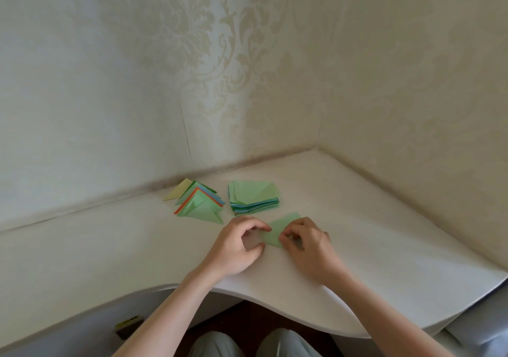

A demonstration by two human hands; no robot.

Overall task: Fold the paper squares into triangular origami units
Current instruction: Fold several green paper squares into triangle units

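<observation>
White desk (357, 233) in wallpapered corner. Left hand (236, 246) and right hand (305, 246) curled, fingertips pinching opposite edges of green paper square (283, 226) lying flat between them. Just beyond: stack of unfolded squares (253, 198). Left of stack: pile of folded triangular units (198, 201), fanned, near wall.

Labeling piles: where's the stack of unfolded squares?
Head view, centre of the table: paper stack sits right of the folded triangles, just behind both hands.
</observation>
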